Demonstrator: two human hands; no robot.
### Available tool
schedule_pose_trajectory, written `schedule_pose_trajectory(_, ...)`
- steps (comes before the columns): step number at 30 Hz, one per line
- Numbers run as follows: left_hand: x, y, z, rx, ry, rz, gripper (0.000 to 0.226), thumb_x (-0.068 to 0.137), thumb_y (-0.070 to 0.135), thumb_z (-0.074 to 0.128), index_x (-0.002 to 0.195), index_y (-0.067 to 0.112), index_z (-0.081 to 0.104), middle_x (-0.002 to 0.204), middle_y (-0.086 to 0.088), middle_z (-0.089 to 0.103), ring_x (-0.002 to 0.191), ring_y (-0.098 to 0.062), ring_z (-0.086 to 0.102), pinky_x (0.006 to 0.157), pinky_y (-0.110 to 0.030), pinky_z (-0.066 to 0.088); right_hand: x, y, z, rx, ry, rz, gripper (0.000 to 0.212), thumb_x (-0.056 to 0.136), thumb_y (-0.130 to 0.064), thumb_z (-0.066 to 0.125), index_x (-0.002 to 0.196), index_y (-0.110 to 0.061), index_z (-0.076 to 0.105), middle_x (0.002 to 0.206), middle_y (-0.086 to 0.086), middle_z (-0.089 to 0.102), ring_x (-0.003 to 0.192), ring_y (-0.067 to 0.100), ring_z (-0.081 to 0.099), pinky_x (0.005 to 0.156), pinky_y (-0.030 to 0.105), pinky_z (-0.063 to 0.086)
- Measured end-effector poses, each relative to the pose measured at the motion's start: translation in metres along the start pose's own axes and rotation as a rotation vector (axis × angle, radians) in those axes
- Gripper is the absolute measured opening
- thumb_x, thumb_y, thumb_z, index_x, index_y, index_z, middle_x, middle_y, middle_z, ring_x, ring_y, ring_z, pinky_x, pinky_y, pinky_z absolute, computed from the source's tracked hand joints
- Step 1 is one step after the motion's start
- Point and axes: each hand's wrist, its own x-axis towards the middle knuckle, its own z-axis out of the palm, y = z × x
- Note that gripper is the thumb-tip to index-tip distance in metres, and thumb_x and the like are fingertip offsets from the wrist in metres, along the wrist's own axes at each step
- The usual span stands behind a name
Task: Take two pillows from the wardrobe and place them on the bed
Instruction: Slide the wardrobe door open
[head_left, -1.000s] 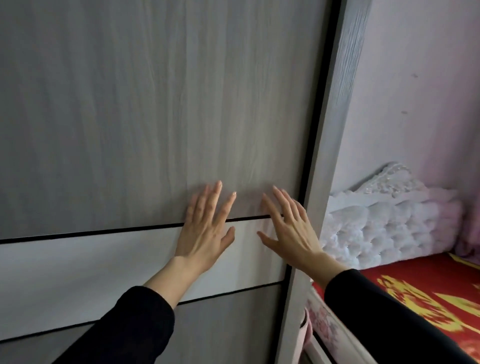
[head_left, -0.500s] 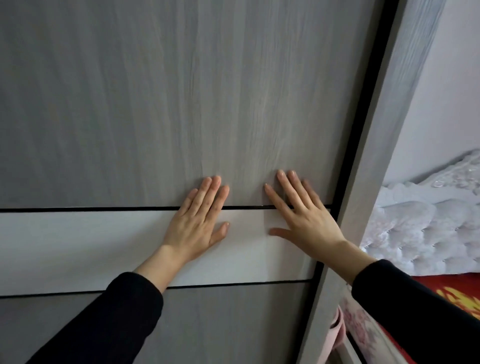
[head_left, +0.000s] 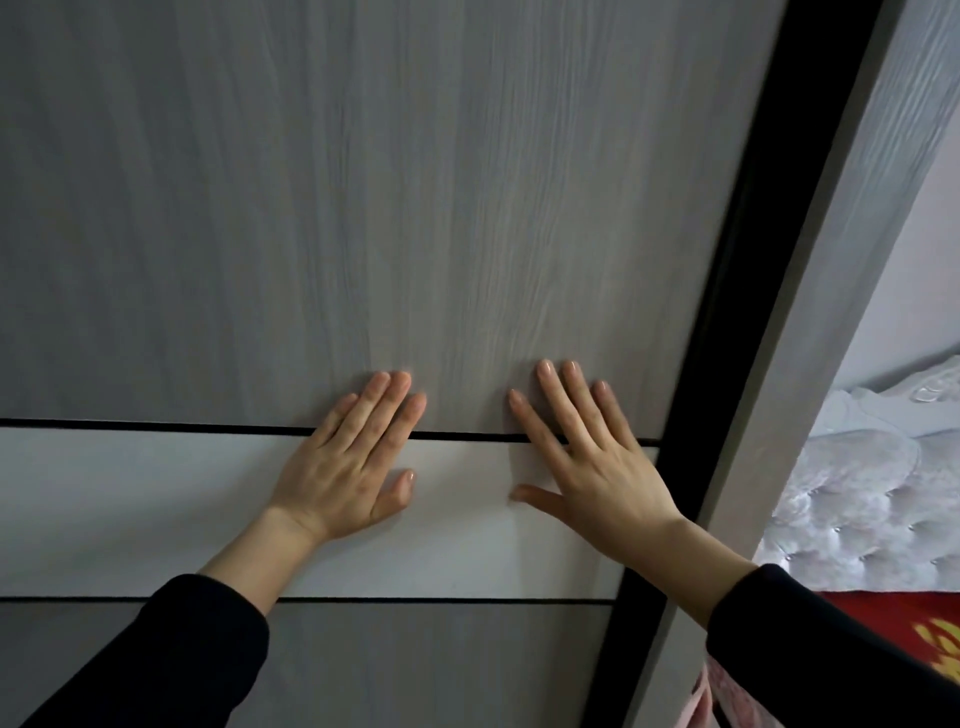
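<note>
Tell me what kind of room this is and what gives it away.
Most likely a bedroom. Both hands press flat on a tall grey wood-grain wardrobe door with a pale band across it, and to its right stands a white tufted headboard above a red bedspread with a gold pattern.

Your palms are hidden, pressed flat under the backs of your left hand (head_left: 345, 470) and right hand (head_left: 602, 475) against the wardrobe door (head_left: 363, 208), which runs off the frame above and left of your fingers. Right of them, the headboard (head_left: 862, 499) and red bedspread (head_left: 914, 623) are cut by the edge. Both sleeves leave the frame below.
</note>
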Motion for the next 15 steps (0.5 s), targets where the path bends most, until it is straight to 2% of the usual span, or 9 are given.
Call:
schedule_pose_trajectory(11,-0.045,-0.067,-0.003,0.011,-0.009,0.003,0.072,0.084,0.042,0.033,0.145,0.006,0.017,0.159,-0.01,0.001,0.146,-0.024,0.008,0.12,-0.036,0.007,0.042,-0.057,0.008,-0.003,0.04,-0.054,0.096,0.077,-0.062,0.06,0.148,-0.016,0.015,0.154,0.014,0.01,0.143,0.032,0.005,0.114,0.052,0.007)
schedule_pose_trajectory(15,-0.068,-0.102,-0.006,0.006,-0.026,0.002,0.072,0.085,0.041,0.032,0.146,0.007,0.015,0.159,-0.01,-0.001,0.146,-0.024,0.006,0.12,-0.036,0.007,0.065,-0.093,0.011,0.005,0.052,-0.057,0.094,0.079,-0.063,0.056,0.149,-0.016,0.014,0.154,0.013,0.01,0.144,0.029,0.003,0.117,0.047,0.009)
